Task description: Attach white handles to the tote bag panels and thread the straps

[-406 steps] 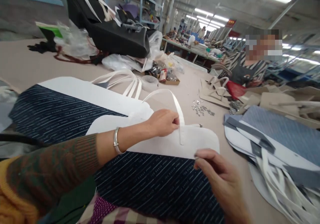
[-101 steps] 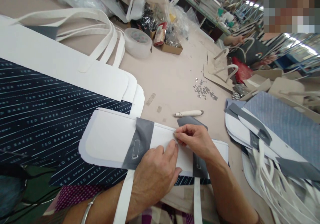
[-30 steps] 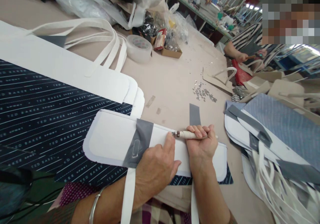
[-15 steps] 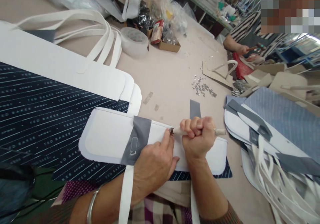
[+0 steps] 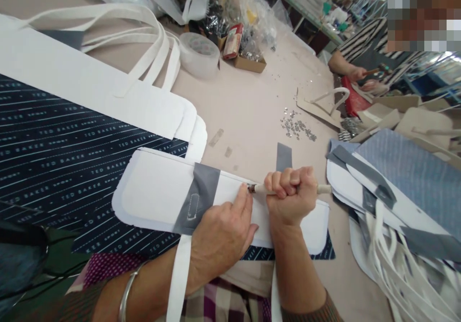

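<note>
On the table lies a white panel with rounded corners (image 5: 154,187), over dark blue striped fabric printed with lettering. My left hand (image 5: 223,233) rests flat on the panel, fingers stretched out and together, index fingertip touching the tool's tip end. In my right hand (image 5: 290,195), a fist wraps round a pale-handled tool (image 5: 323,189) with a metal collar, held almost level; its point is hidden at my left fingertips. Left of my fingers a grey strip (image 5: 201,187), stitched to a white strap (image 5: 181,274), crosses the panel. Another grey strip (image 5: 284,157) sticks out beyond my right hand.
Stacked white panels with straps (image 5: 153,108) lie at left, beside a tape roll (image 5: 199,55). Small metal pieces (image 5: 297,125) are scattered mid-table. Several finished-looking blue and white pieces (image 5: 406,183) pile up at right. Across the table a person's hand (image 5: 356,74) holds a hammer.
The view has shifted slightly. My right hand and the tool have moved a little to the right; my left hand stays on the panel.
</note>
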Motion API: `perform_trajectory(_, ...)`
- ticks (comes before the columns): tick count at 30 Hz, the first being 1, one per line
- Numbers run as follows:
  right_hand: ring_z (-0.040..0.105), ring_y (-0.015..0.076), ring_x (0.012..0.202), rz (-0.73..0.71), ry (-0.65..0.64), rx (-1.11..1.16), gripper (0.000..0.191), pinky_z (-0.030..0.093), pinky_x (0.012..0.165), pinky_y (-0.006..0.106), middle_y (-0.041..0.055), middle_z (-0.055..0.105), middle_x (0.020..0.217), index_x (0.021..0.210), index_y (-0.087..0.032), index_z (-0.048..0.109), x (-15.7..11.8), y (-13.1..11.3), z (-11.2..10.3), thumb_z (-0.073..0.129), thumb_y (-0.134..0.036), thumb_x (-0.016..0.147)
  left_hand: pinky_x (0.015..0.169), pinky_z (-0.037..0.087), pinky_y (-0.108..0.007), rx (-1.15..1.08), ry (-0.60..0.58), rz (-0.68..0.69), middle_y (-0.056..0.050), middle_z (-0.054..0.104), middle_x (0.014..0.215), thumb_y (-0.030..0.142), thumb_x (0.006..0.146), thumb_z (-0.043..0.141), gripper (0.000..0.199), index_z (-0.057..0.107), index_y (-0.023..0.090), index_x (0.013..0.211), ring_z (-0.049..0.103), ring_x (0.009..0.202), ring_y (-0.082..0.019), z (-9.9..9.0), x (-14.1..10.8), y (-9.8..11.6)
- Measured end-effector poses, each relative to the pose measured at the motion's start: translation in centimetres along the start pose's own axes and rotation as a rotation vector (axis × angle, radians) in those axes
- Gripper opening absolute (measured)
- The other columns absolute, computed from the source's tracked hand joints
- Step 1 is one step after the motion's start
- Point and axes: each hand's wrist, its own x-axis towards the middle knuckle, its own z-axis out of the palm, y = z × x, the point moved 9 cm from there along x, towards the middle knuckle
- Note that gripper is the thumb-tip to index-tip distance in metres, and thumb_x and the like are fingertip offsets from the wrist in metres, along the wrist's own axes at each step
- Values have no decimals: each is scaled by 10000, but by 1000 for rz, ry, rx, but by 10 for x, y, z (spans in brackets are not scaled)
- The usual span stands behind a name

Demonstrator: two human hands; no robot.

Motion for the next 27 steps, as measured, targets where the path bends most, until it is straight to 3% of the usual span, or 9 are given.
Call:
perform_trajectory(6, 225, 50, 332, -31, -127, -92, 435, 278, 363, 204, -105, 234, 437, 544, -210, 334, -7, -1, 20, 581, -321, 884, 641, 589, -359, -22, 25, -1, -234, 463, 1480, 324, 931, 529, 521, 507, 43, 1369, 699, 830, -240, 0, 1, 0)
perform_trajectory(11, 345, 83, 416, -138, -305, -485, 435, 319, 412, 250, -59, 371, 495, 546, -224, 399, -19, 0, 40, 633, -370, 882, 646, 596, -357, -122, 22, -7, -185, 632, 1299, 272, 945, 502, 445, 522, 81, 1347, 689, 803, -229, 0, 1, -4)
perform_trajectory(17, 341, 77, 431, -127, -498, -749, 463, 283, 423, 244, -58, 375, 492, 540, -217, 417, -14, 6, 66, 558, -410, 937, 671, 595, -379, -162, -6, 17, -151, 682, 1125, 217, 928, 518, 298, 629, 88, 1172, 679, 798, -241, -2, 1, -3)
perform_trajectory(23, 306, 71, 424, -80, -521, -777, 460, 255, 425, 233, -75, 358, 471, 543, -218, 411, -3, 17, 89, 570, -453, 905, 597, 548, -345, -132, 29, 47, -145, 704, 977, 249, 937, 550, 229, 674, 76, 1022, 675, 735, -236, -4, 0, 0)
perform_trajectory(27, 315, 77, 459, -135, -621, -945, 457, 241, 457, 244, -67, 356, 483, 530, -213, 391, -9, 25, 109, 534, -412, 916, 593, 535, -340, -170, 11, 35, -113, 710, 865, 270, 944, 559, 229, 678, 81, 991, 674, 734, -240, -2, -1, -1)
